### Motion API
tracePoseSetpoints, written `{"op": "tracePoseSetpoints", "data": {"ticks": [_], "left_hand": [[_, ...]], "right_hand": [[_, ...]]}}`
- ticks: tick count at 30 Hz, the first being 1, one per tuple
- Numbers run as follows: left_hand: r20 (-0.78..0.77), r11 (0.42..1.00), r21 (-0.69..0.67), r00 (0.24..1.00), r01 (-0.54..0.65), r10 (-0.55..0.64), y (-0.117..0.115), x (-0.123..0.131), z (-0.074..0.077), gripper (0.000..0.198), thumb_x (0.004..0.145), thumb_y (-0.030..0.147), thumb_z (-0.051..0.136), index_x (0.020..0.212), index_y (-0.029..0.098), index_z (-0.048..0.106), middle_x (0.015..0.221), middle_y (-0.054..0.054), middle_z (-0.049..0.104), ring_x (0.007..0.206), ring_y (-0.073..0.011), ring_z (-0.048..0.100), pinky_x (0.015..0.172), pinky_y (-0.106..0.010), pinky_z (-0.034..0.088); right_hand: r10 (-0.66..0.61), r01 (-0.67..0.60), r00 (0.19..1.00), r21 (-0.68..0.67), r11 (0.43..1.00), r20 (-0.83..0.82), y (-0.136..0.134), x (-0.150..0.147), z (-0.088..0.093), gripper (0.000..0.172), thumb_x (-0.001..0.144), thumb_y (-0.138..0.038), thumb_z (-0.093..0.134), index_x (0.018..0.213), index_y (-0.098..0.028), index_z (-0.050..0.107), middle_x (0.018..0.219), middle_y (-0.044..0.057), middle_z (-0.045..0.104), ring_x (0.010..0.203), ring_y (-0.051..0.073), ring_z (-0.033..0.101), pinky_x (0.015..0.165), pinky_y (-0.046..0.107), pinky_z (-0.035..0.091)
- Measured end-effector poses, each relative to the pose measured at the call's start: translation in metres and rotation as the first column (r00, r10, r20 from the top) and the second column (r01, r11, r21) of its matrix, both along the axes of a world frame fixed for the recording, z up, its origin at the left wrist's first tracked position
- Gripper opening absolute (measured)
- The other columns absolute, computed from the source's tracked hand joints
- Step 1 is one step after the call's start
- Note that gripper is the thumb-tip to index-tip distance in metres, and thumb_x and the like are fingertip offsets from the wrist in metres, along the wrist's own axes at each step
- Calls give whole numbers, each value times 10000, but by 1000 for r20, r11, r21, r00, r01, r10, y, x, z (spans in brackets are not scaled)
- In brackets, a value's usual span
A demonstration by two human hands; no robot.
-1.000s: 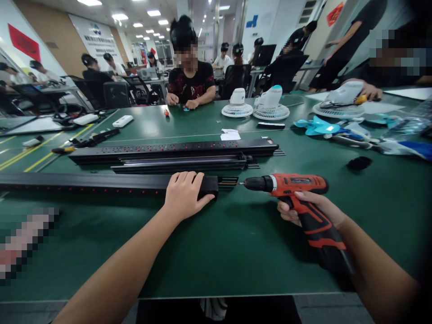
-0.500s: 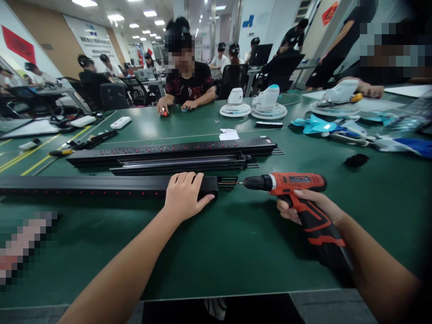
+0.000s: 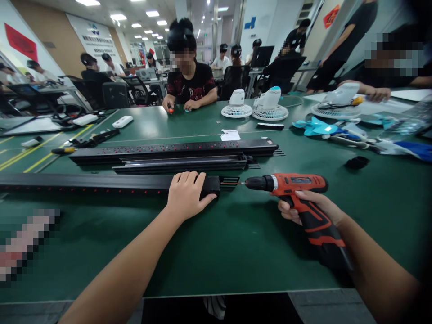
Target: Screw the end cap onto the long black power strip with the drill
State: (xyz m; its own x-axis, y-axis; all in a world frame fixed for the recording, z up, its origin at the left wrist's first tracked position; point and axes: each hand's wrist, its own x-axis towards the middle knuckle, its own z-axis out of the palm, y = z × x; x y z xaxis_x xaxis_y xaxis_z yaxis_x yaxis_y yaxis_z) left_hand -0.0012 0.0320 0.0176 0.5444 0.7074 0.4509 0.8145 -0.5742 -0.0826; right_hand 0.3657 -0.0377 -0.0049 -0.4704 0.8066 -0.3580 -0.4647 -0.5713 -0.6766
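From the head view, the bar point(image 3: 101, 182) lies along the near part of the green table point(image 3: 209, 265), its left end running out of the frame. A row of red dots shows along its near side. The left hand point(image 3: 186, 195) clasps it close to its right end, fingers bent over the top and thumb along the near side. The right hand point(image 3: 319, 208) is closed round the grip of the drill point(image 3: 300, 185), with the index finger near the trigger. The drill lies level with the bar's end, and its long bit point(image 3: 232, 183) reaches leftward, beside the slotted bracket point(image 3: 230, 179), to that end face.

The work looks to be midway through a fastening: the bar is steadied, the drill lined up and the bit apparently at its place. The bracket seems set in position, but whether a screw is seated, or whether the bit is turning, cannot be told. What remains at this end is probably the rest of the fastening; the far end cannot be judged.

Just behind lie a channel point(image 3: 182, 164) and a second bar point(image 3: 202, 146), both with similar slotted pieces at their right ends, untouched by either hand. Farther back stand white fans point(image 3: 236, 111), and a co-worker point(image 3: 192, 85) sits across the table.
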Motion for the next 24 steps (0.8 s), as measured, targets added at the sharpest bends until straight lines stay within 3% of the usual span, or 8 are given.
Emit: {"op": "tracePoseSetpoints", "data": {"ticks": [24], "left_hand": [[4, 1000, 6, 1000, 3, -3, -2, 0, 1, 577, 899, 612, 505, 1258, 163, 561, 1144, -145, 636, 1059, -319, 561, 952, -472, 378]], "right_hand": [[-17, 16, 999, 22, 1000, 50, -2, 0, 0, 255, 771, -351, 726, 919, -153, 662, 785, 71, 616, 618, 133, 513, 494, 209, 477]]}}
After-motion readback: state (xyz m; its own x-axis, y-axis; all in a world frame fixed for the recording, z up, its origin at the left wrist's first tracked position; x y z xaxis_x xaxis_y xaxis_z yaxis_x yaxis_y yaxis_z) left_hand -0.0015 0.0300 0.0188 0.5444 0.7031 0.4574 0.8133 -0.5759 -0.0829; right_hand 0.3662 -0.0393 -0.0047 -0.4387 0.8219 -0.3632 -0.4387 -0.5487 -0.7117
